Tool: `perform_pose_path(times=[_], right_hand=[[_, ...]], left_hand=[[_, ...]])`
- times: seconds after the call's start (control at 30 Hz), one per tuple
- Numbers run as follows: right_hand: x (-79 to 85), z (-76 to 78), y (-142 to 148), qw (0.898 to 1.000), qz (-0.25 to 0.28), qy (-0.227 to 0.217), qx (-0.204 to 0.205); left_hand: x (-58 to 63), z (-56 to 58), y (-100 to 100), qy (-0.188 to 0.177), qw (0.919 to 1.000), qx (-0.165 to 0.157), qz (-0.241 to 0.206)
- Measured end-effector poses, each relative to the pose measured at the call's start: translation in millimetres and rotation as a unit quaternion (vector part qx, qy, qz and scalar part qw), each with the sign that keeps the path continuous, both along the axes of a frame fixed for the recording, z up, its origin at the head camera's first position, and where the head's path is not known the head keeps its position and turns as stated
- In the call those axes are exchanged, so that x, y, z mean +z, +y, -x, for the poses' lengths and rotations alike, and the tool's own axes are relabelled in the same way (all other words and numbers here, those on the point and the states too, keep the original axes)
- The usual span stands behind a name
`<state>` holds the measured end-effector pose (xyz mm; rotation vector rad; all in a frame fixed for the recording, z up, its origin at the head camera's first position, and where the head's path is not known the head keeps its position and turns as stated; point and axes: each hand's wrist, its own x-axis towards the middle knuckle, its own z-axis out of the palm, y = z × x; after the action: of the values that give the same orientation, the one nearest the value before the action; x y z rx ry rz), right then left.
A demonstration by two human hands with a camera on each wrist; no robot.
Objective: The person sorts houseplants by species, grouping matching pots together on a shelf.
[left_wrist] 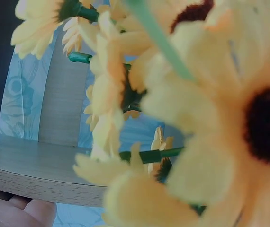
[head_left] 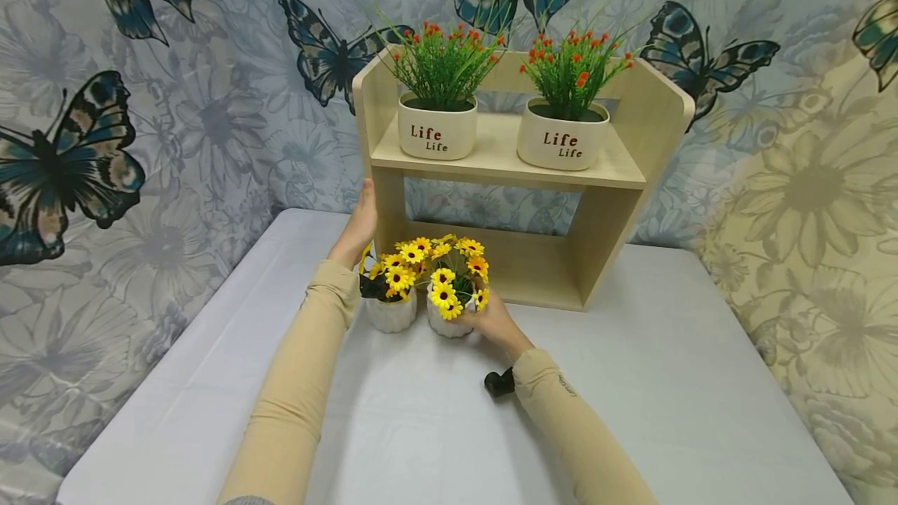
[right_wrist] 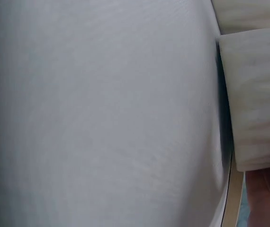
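A light wooden two-tier shelf [head_left: 484, 263] stands on the white table. My left hand [head_left: 359, 228] lies along the outside of its left side panel, fingers pointing up; in the left wrist view its fingers [left_wrist: 19, 213] show just beneath the panel's edge. Two small whitish pots of yellow flowers stand before the shelf's left half. My right hand [head_left: 496, 324] holds the right flower pot [head_left: 449, 324] from its right side, some fingers hidden by blooms. Close beside it is the left flower pot [head_left: 391, 315]. Yellow flowers [left_wrist: 211, 123] fill much of the left wrist view.
On the upper tier stand two white oval planters, the left planter [head_left: 438, 131] and the right planter [head_left: 563, 139], with green grass and red flowers. Behind is a butterfly-patterned backdrop [head_left: 217, 123]. White cloth covers the table [head_left: 666, 380]. A small black wrist camera [head_left: 499, 383] hangs at my right cuff.
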<state>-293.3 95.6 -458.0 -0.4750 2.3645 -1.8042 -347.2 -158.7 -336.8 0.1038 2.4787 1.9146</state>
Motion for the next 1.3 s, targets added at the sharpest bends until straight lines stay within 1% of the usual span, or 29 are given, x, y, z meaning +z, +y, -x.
perform_pose_path(times=[0.13, 0.2, 0.23, 0.33, 0.47, 0.6, 0.7, 0.8, 0.9, 0.97, 1.0, 1.1, 1.2, 1.23, 1.3], right_hand=[[-15.4, 9.5, 3.4, 1.000, 0.014, -0.018, -0.014], [-17.4, 11.3, 5.0, 1.000, 0.023, -0.011, -0.017], [-17.4, 12.2, 5.7, 0.999, 0.028, -0.006, -0.020], [-14.2, 16.3, 7.0, 0.998, 0.065, 0.013, -0.023], [-7.2, 22.4, 8.0, 0.995, 0.085, 0.025, -0.040], [-4.8, 28.2, 9.8, 0.995, 0.080, 0.014, -0.063], [-4.8, 32.1, 10.2, 0.993, 0.087, 0.005, -0.074], [-3.7, 35.3, 8.9, 0.993, 0.073, 0.003, -0.090], [-1.3, 40.5, 5.7, 0.994, 0.052, 0.000, -0.091], [0.3, 42.9, 3.1, 0.995, 0.040, -0.007, -0.089], [4.8, 41.6, 1.4, 0.996, 0.039, -0.015, -0.084], [3.2, 42.4, -2.1, 0.995, 0.038, -0.028, -0.082], [2.5, 43.7, -5.8, 0.996, 0.036, -0.031, -0.080], [-1.2, 46.8, -6.9, 0.996, 0.032, -0.025, -0.081], [0.8, 47.8, -9.4, 0.996, 0.014, -0.028, -0.083]], left_hand=[[-0.9, 0.9, -0.5, 0.001, 1.0000, 0.003, 0.001], [-1.6, 1.8, -0.7, 0.002, 1.0000, 0.004, 0.001], [-1.8, 2.2, -0.7, 0.003, 1.0000, 0.004, 0.001], [-1.8, 3.5, -1.0, 0.003, 1.0000, 0.006, -0.001], [-1.1, 4.1, -1.8, 0.010, 0.9999, 0.009, -0.006], [-1.1, 3.4, -2.0, 0.010, 0.9998, 0.016, -0.001], [-2.2, 3.9, -1.8, 0.011, 0.9998, 0.015, 0.001], [-3.6, 3.9, -1.0, 0.017, 0.9998, 0.011, 0.002], [-3.4, 3.9, -1.5, 0.021, 0.9998, 0.007, 0.002], [-3.5, 4.1, -2.1, 0.017, 0.9998, 0.005, 0.004], [-3.4, 4.2, -2.5, 0.015, 0.9999, 0.003, 0.005], [-4.9, 4.3, -2.4, 0.005, 0.9999, 0.000, 0.010], [-4.6, 4.1, -3.3, 0.002, 0.9998, -0.002, 0.018], [-4.4, 4.5, -3.7, 0.003, 0.9998, -0.003, 0.020], [-3.5, 4.8, -4.4, 0.003, 0.9998, -0.002, 0.022]])
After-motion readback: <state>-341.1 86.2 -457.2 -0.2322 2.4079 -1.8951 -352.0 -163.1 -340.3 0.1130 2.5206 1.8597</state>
